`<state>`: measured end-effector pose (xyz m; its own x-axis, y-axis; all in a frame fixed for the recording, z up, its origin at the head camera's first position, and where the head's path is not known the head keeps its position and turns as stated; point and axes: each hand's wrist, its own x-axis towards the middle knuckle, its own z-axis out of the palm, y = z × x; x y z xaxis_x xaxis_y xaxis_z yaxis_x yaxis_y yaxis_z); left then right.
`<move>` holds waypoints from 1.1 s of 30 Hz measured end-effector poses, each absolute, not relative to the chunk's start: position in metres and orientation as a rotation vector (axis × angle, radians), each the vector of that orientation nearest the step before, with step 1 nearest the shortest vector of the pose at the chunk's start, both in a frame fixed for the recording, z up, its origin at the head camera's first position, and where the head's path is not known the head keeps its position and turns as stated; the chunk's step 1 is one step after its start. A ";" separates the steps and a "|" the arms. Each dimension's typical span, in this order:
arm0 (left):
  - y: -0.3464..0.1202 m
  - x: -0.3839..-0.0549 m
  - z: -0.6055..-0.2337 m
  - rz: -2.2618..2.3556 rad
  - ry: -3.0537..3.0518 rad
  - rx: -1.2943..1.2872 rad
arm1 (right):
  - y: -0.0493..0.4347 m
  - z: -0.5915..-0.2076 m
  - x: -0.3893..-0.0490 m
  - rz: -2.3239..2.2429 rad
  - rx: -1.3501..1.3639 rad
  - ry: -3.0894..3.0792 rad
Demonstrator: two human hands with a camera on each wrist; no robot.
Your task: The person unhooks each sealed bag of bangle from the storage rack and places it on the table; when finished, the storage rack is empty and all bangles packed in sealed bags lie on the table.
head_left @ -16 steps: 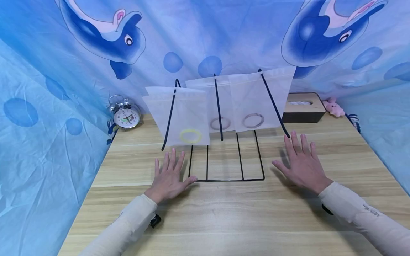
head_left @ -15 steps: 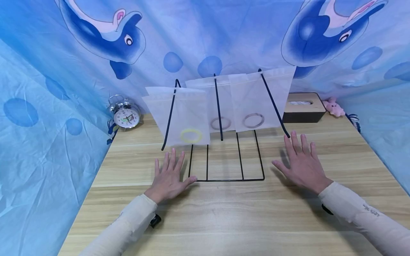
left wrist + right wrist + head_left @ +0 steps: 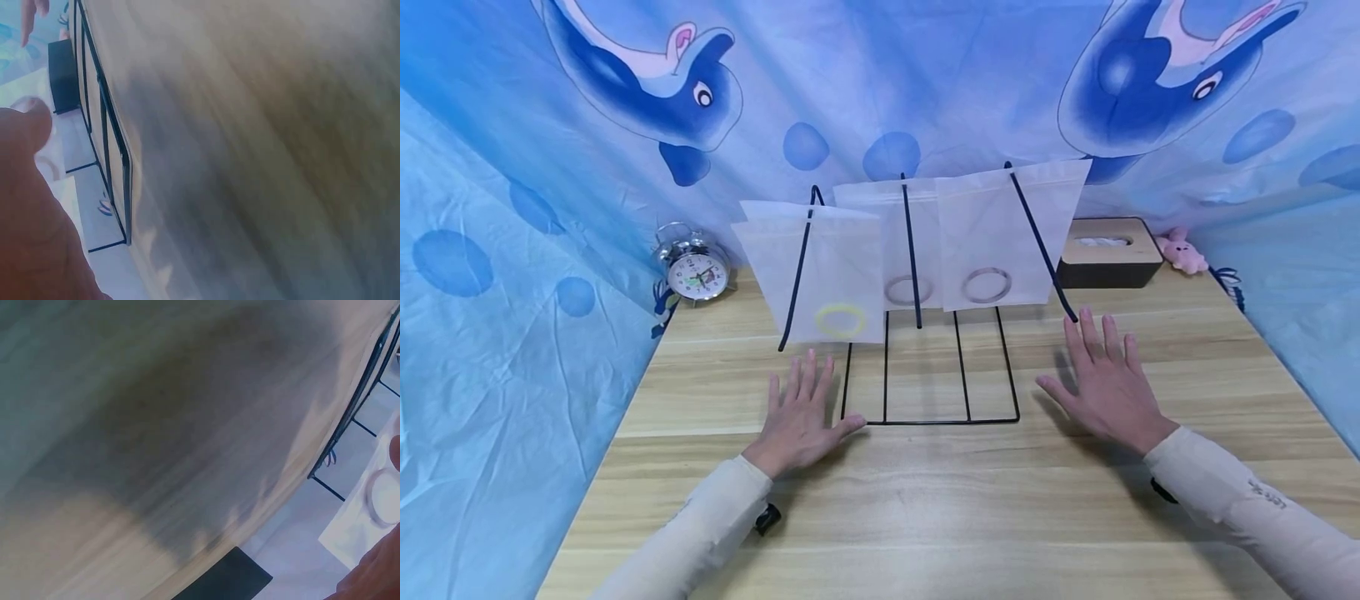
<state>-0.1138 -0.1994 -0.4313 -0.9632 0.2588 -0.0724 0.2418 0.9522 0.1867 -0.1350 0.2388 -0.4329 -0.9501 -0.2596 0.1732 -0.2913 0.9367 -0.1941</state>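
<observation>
A black wire rack (image 3: 942,423) stands on the wooden table with its slanted arms rising toward me. Frosted zip bags hang on the arms. The left bag (image 3: 842,262) has a yellow ring (image 3: 819,320) at its bottom. Mauve rings show low in the middle bag (image 3: 887,225) and the right bag (image 3: 1000,225). My left hand (image 3: 797,425) is spread palm down at the rack's front left corner, thumb overlapping the base wire. To the right of the rack, my right hand (image 3: 1108,392) is spread too, fingertips near the tip of the right arm. Both hold nothing.
An alarm clock (image 3: 697,275) stands at the back left. At the back right are a tissue box (image 3: 1108,271) and a pink plush toy (image 3: 1183,252). A blue dolphin-print curtain (image 3: 970,83) hangs close behind the rack and along both table sides.
The hanging bags have swung slightly to the left with their rings. My left hand has shifted a touch to the right; the right hand is nearly unmoved.
</observation>
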 end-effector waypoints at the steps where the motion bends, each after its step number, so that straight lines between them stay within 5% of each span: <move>1: -0.198 -0.114 -0.431 0.273 2.996 0.387 | 0.239 -0.432 -0.136 0.323 0.425 -2.949; 33: -0.167 -0.136 -0.438 0.184 2.738 0.413 | 0.243 -0.291 -0.217 1.438 0.192 -2.525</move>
<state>-0.1363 -0.1674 -0.4381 -0.8908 0.3079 -0.3341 0.2604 0.9486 0.1799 -0.2171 0.2426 -0.2907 -0.9651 -0.0006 0.2619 -0.2255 0.5101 -0.8300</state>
